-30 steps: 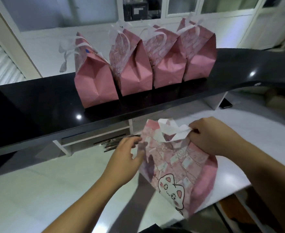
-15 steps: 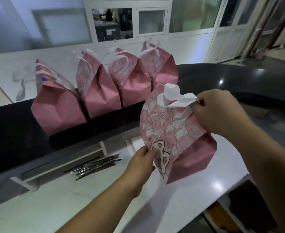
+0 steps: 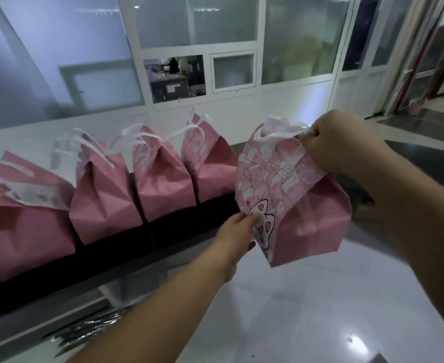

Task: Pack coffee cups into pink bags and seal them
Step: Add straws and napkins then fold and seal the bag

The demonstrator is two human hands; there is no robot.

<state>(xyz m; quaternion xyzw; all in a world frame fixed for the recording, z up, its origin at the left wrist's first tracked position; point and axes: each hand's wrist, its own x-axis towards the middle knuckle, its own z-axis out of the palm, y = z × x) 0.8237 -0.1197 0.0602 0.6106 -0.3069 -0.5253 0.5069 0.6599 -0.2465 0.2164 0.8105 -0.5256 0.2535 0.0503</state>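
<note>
Above the white table [image 3: 320, 310], my right hand [image 3: 338, 141] pinches the pink cat-printed paper bag [image 3: 288, 195] at its folded top; my left hand [image 3: 237, 231] grips its lower edge.

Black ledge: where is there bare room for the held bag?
Free: the ledge right of the fourth bag, behind the held bag. Crowded: four bags fill the left stretch. The white counter below is also bare.

black counter ledge [image 3: 163, 247], white glossy tabletop [image 3: 307, 310], shiny wrapped sticks [image 3: 90, 330], glass partition windows [image 3: 197, 22]
</note>
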